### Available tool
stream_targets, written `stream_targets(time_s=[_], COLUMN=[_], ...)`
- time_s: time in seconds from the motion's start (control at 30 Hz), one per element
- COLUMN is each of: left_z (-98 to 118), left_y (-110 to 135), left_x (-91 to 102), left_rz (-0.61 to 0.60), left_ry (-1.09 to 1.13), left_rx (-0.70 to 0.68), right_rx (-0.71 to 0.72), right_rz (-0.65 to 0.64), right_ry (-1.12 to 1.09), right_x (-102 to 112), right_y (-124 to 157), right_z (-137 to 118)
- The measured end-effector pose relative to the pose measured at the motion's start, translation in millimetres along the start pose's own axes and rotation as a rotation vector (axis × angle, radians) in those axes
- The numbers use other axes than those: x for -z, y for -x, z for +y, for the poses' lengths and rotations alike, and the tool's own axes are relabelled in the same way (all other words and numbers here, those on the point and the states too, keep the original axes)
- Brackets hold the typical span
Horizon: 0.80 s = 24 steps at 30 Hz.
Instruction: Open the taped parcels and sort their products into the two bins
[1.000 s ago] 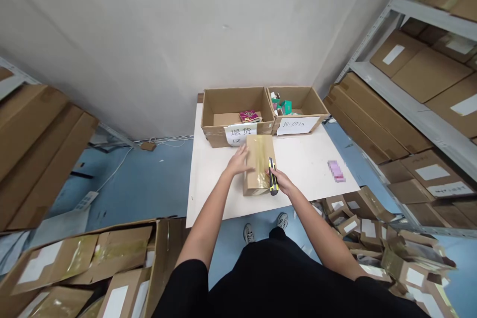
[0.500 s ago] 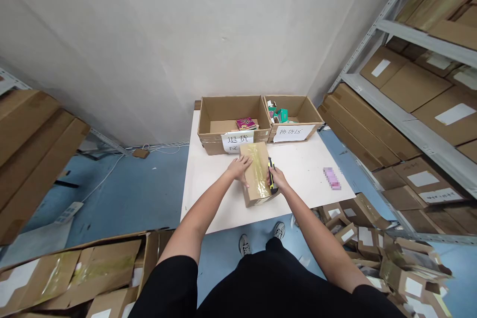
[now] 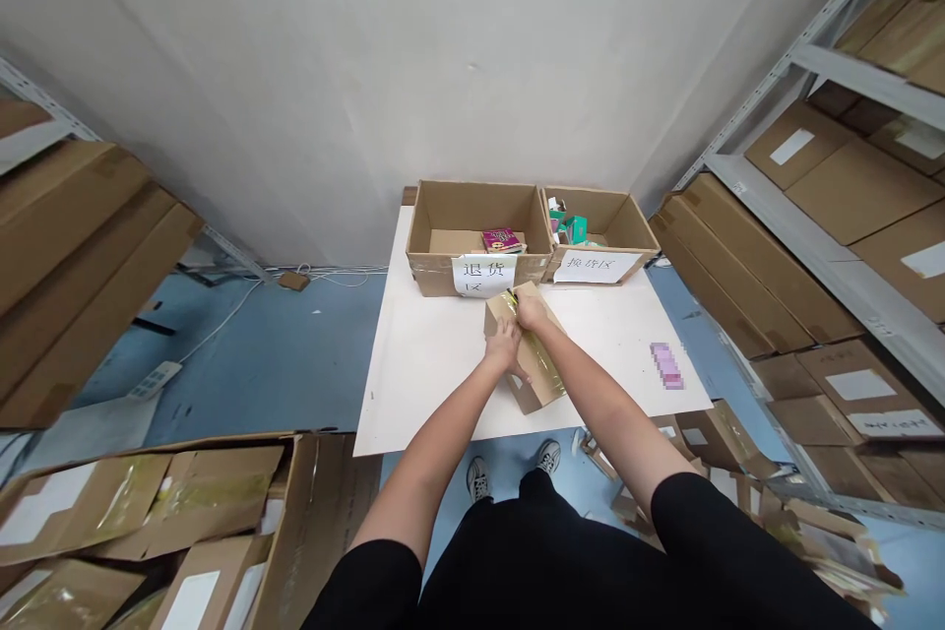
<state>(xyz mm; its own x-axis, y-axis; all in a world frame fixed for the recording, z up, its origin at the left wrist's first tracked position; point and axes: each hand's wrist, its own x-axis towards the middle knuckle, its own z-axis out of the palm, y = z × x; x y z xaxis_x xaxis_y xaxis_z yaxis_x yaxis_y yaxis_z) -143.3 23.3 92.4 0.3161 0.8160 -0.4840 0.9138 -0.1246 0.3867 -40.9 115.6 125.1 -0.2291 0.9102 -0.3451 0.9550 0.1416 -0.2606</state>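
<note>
A taped cardboard parcel (image 3: 542, 376) lies slanted on the white table (image 3: 428, 364). My left hand (image 3: 505, 350) presses on its left side with the fingers curled over the edge. My right hand (image 3: 529, 313) is closed at the parcel's far end, gripping a utility knife whose tip (image 3: 511, 296) shows just beyond the fingers. Most of the knife is hidden by the hand.
Two open cartons stand at the table's back: one (image 3: 472, 221) with a pink item, one (image 3: 612, 221) with green boxes, both with paper labels. A pink object (image 3: 665, 364) lies at the right. Shelves of cartons flank both sides; flattened boxes (image 3: 184, 522) lie on the floor.
My right hand moved with the knife from the parcel's right side to its far end. The parcel turned slantwise and my left hand shifted onto its left edge.
</note>
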Motion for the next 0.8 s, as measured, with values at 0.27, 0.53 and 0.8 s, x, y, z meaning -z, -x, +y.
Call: stream_targets(time_s=[0.27, 0.53, 0.8], left_z=[3.8, 6.2, 4.0], left_y=[-5.1, -10.2, -4.8], left_x=[0.9, 2.5, 6.5], left_rz=[-0.032, -0.044, -0.097], left_ry=[0.025, 0.053, -0.029], left_rx=[0.025, 0.041, 0.054], right_rx=[-0.001, 0.024, 0.018], right_rz=[0.046, 0.026, -0.052], right_ry=[-0.038, -0.036, -0.056], right_x=[-11.2, -7.6, 4.4], right_y=[7.1, 1.0, 5.4], right_z=[10.6, 12.5, 18.1])
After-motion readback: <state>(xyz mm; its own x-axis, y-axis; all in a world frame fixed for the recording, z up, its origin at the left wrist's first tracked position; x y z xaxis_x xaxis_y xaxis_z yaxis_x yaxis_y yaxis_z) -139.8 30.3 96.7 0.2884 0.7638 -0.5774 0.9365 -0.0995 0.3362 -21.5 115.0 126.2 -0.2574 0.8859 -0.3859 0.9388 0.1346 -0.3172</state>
